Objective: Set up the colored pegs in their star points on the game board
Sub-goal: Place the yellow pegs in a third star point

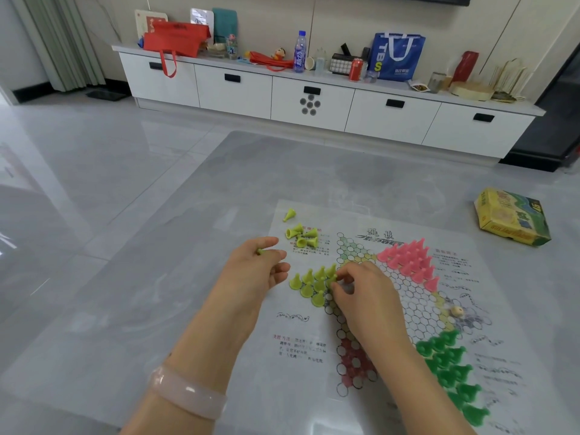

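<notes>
Pinching yellow-green pegs: right hand [361, 290] at the board's [408, 309] cluster, left hand [257, 265] curled.

Your right hand [361, 296] hides part of the board [405, 296]; the green pegs [452, 372] blur; the board's print is unreadable.

Glossy grey tiled floor [94, 158], long white drawer cabinet [314, 102], cream wall [345, 20], grey curtain [62, 42].

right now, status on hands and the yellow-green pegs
Left hand pinching one yellow-green cone peg. Right hand setting another in the yellow-green cluster on the paper star board. Loose pegs waiting top left. Nothing blocking.
</notes>
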Tool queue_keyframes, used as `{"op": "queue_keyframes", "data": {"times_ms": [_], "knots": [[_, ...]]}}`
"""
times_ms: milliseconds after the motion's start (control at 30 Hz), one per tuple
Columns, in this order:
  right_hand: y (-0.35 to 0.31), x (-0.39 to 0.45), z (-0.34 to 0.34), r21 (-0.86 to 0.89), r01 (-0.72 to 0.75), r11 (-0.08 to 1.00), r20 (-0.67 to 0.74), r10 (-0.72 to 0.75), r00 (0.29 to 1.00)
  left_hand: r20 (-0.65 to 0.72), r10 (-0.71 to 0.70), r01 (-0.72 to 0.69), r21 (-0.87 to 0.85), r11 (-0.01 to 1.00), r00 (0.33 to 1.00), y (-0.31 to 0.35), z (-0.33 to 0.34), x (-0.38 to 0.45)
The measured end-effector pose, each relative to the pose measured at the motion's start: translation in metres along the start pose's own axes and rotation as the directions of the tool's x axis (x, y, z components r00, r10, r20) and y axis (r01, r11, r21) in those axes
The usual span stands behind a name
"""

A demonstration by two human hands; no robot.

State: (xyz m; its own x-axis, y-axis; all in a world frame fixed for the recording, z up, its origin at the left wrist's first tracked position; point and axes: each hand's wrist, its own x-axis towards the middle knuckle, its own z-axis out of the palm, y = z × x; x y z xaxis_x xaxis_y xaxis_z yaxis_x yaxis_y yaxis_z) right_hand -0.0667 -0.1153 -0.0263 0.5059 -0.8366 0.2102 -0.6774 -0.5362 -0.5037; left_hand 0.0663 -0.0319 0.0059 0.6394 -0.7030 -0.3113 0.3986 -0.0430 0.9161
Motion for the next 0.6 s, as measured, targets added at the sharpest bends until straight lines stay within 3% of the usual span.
{"op": "queue_keyframes", "data": {"times_ms": [133, 467, 533, 600], "knots": [[0.000, 0.000, 0.000, -0.010, 0.005, 1.000, 0.010, -0.005, 1.000, -0.011, -0.021, 0.021, -0.056, 0.998, 1.000, 0.003, 0.000, 0.000], [0.001, -0.002, -0.006, 0.017, 0.018, 1.000, -0.009, -0.018, 1.000, 0.067, 0.062, -0.065, 0.043, 0.997, 0.996, 0.000, 0.001, -0.005], [-0.004, -0.002, -0.013, 0.122, 0.053, 0.991, -0.064, -0.045, 0.997, 0.103, 0.063, -0.069, 0.060, 0.996, 0.993, -0.001, 0.002, -0.005], [-0.013, -0.001, -0.018, 0.336, 0.072, 0.939, -0.059, -0.055, 0.997, 0.153, 0.069, -0.080, 0.064, 0.995, 0.986, -0.002, 0.004, -0.006]]}}
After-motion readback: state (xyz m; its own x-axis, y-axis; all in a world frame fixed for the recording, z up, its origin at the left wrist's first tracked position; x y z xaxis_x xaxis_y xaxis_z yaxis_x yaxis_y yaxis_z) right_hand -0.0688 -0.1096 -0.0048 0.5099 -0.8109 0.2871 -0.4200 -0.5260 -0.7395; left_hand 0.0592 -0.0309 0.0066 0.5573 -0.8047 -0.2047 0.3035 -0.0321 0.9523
